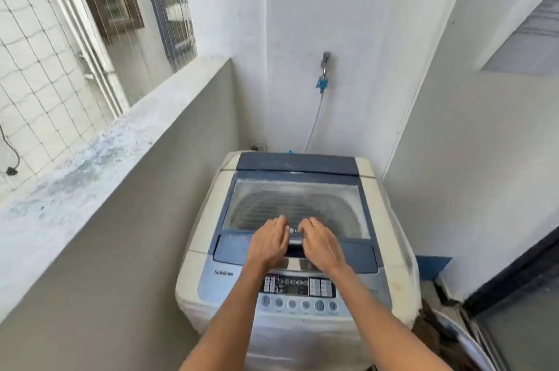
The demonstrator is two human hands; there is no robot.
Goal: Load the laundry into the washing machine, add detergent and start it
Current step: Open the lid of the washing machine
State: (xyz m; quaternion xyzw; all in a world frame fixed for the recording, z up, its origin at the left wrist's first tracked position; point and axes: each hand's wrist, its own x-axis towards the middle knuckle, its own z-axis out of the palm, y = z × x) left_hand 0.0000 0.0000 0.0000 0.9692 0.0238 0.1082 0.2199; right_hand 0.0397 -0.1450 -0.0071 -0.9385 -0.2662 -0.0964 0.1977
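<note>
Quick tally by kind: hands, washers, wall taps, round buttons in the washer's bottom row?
Hands: 2, left and right
Washing machine: 1
Wall tap: 1
Round buttons in bottom row: 6
Total: 10

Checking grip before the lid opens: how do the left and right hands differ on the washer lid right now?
The left hand lies left of the lid's centre handle, the right hand right of it. The left hand's fingers point up and slightly right; the right hand's fingers angle up and left, so the fingertips converge. Both rest palm down on the front edge of the closed lid, fingers slightly curled, holding nothing.
</note>
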